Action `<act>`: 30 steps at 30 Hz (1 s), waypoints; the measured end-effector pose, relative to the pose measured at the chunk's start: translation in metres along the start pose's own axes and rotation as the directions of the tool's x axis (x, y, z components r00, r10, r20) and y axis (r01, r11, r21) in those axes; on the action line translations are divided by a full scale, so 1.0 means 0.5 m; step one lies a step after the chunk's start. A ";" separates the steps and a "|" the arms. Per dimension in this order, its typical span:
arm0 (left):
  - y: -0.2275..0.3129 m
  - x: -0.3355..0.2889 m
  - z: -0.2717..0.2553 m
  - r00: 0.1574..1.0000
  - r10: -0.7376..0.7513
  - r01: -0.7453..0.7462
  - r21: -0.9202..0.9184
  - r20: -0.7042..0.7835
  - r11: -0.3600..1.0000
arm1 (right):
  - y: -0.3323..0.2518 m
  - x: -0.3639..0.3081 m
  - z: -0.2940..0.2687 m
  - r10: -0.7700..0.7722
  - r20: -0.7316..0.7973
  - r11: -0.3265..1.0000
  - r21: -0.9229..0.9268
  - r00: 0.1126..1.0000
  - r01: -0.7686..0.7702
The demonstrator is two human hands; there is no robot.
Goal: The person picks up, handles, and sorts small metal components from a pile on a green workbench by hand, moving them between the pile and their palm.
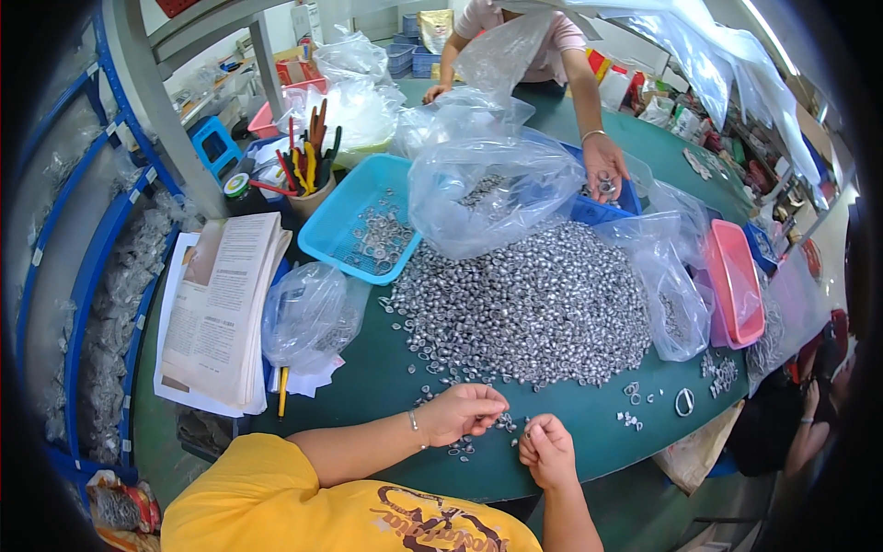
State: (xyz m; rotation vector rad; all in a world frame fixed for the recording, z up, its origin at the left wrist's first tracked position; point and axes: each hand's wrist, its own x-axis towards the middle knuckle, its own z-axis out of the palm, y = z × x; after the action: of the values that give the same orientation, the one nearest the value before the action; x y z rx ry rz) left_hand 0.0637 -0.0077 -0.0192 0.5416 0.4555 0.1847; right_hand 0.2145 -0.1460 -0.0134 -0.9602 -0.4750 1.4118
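Pinching small metal rings [501,425] between both my left hand [464,411] and right hand [546,448], I judge most of the silver pile [538,308] remains unsorted.

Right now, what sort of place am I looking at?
Probably a small workshop for sorting metal parts by hand: a big heap of small silvery rings on a green table, clear plastic bags of them, blue sorting trays.

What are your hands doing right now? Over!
Left hand pinching small metal rings at the pile's near edge. Right hand closed, fingering one ring. Nothing in the way; another person's hand works across the table.
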 end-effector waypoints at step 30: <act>-0.020 -0.018 0.026 0.977 0.054 -0.067 -0.057 -0.208 0.996 | -0.102 0.123 0.052 -0.676 -0.045 0.583 -0.642 0.735 0.497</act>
State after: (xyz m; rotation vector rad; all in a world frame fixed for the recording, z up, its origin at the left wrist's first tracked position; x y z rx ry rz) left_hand 0.0623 -0.0245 -0.0113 0.4763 0.6329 0.3148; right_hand 0.2345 -0.0744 0.0256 -1.3225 -0.9581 0.4646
